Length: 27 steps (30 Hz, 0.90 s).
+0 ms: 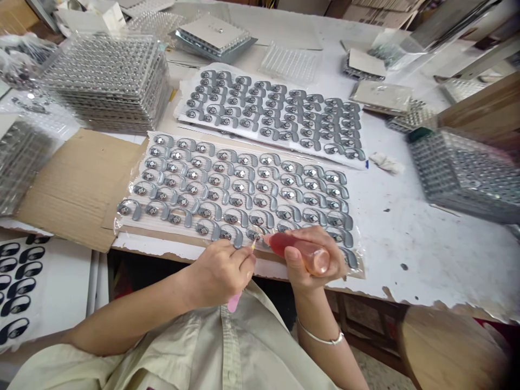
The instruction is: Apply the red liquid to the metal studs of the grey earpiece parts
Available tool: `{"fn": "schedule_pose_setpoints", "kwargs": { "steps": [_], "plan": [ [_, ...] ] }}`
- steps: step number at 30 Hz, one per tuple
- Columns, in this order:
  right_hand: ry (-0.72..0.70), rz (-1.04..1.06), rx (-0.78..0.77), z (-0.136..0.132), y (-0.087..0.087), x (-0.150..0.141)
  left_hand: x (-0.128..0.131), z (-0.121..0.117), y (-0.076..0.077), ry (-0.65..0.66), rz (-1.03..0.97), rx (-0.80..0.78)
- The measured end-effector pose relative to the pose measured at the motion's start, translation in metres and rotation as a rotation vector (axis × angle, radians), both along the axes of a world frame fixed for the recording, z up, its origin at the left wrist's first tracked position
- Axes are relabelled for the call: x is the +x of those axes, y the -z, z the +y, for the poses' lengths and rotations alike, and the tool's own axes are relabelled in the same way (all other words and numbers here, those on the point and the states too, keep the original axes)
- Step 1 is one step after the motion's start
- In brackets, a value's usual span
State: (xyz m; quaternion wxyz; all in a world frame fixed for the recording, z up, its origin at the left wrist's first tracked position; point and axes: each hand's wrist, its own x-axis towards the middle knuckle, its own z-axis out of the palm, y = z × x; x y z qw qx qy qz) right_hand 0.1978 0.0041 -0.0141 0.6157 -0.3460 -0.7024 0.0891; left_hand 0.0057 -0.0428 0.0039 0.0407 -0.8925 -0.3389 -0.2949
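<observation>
My left hand (219, 271) is closed around a slim tool with a pink handle (234, 302) and a thin yellowish tip; its exact kind is unclear. In my right hand (317, 254) is a squeeze bottle (298, 250) of clear plastic with reddish liquid, lying tilted with its nozzle pointing left. Nozzle and tool tip meet close to one grey hook-shaped piece (255, 234) in the front row. Several rows of such pieces, each with a shiny round stone-like part, lie on a film-covered board (134, 230) before me. My right hand covers some of them.
Behind it lies a second board of similar grey pieces (268, 116). Stacked clear trays (105, 81) stand at back left, with more trays (467, 173) at right. Brown cardboard (77, 184) lies left. A sheet with dark pieces (18, 292) is at lower left, a wooden stool (450, 346) lower right.
</observation>
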Motion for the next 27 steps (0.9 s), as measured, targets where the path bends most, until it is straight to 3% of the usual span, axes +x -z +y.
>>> {"fn": "schedule_pose_setpoints", "kwargs": {
  "steps": [8, 27],
  "plan": [
    [0.054, 0.01, 0.001, -0.0012, 0.0003, 0.0015, 0.0, 0.0011, -0.0024, 0.002, 0.013, -0.005],
    [0.03, -0.002, 0.002, -0.0013, 0.0011, 0.0032, -0.001, 0.0015, -0.002, 0.009, -0.01, -0.014]
  ]
}}
